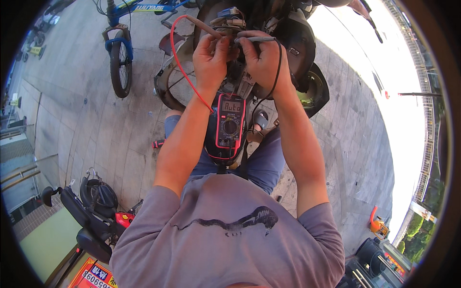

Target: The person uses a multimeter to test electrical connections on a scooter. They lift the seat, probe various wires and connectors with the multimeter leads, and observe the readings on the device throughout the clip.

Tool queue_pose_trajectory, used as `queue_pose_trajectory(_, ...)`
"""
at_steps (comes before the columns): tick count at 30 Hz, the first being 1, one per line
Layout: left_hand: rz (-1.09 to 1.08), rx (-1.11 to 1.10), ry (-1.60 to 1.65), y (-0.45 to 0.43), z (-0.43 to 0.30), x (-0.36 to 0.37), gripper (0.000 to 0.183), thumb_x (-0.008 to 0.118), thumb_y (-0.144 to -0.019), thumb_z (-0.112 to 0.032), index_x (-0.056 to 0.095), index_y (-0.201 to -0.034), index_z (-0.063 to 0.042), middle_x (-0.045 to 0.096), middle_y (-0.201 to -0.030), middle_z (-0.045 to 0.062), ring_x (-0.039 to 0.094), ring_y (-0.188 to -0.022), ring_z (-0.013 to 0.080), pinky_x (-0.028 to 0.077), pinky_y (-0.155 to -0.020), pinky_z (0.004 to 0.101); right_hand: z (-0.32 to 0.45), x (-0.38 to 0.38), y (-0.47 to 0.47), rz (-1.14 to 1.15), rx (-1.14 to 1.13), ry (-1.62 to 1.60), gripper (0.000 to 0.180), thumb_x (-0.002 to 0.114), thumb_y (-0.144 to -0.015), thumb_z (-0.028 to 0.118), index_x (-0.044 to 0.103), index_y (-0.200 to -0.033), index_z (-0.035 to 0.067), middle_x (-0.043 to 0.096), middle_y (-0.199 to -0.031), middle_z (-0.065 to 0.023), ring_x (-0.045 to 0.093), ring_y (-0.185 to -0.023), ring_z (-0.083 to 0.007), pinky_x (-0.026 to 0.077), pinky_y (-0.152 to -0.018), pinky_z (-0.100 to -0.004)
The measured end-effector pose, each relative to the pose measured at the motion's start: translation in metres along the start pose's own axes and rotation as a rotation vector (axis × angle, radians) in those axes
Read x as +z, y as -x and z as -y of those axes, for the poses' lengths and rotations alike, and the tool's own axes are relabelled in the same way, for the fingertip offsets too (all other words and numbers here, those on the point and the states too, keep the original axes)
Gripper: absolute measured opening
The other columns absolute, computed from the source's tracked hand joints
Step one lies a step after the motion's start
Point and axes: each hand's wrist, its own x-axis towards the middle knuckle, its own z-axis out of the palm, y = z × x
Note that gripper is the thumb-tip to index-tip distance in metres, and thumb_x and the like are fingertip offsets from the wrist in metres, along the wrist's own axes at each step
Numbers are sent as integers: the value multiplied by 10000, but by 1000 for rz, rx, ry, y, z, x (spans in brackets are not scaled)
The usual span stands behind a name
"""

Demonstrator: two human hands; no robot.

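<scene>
My left hand (211,63) pinches the multimeter probe with the red lead (180,64), near its tip end. In my right hand (265,59) is the other probe (260,39), whose lead is black. The two hands are close together over exposed wiring connectors (232,22) on a partly stripped scooter (297,54). Fingers hide both probe tips and whatever they touch. A digital multimeter (230,122) with a red-edged case lies face up between my forearms, on a black part between my legs. Its display is lit, and leads are plugged in at its lower end.
A blue bicycle (120,61) stands ahead on the left. A red-and-black tool handle (157,144) is by my left knee. Behind on the left are a parked scooter (95,216) and a sign with writing (95,273). An orange object (378,226) stands on the paving at right.
</scene>
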Motion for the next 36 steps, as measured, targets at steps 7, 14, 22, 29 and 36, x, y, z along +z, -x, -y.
queue_pose_trajectory(7, 2, 25, -23, -1, 0, 1, 193, 608, -930, -118, 573, -1073, 6, 661, -932, 75, 661, -715, 135, 558, -636, 241, -8, 5, -3, -12, -29, 24, 132, 660, -841, 162, 674, -914, 53, 665, -841, -134, 643, -738, -328, 514, -635, -367)
queue_pose_trajectory(14, -1, 38, -38, -2, 0, 1, 199, 619, -922, -116, 583, -1075, 7, 662, -913, 79, 660, -701, 134, 557, -621, 242, -8, 6, -3, -4, -5, 33, 132, 658, -842, 168, 676, -924, 66, 664, -836, -139, 643, -741, -331, 512, -637, -370)
queue_pose_trajectory(22, -9, 48, -64, -3, 1, 2, 177, 630, -914, -108, 600, -1051, 0, 665, -879, 74, 655, -687, 126, 550, -603, 239, -13, 8, -3, 18, 50, -38, 133, 659, -841, 168, 673, -929, 70, 661, -822, -140, 645, -735, -331, 512, -638, -368)
queue_pose_trajectory(29, -13, 51, -72, -3, 0, 2, 165, 630, -913, -99, 605, -1043, -2, 668, -850, 62, 637, -674, 99, 528, -594, 221, -13, 11, -2, -33, -226, -8, 118, 654, -833, 123, 670, -914, 39, 661, -895, -123, 645, -763, -316, 523, -668, -356)
queue_pose_trajectory(36, -8, 84, -101, -2, -1, 4, 157, 634, -910, -99, 612, -1026, 5, 666, -845, 56, 637, -673, 98, 521, -590, 219, -8, 9, 3, -54, -96, -9, 110, 652, -834, 118, 670, -902, 34, 660, -886, -120, 645, -755, -316, 521, -661, -357)
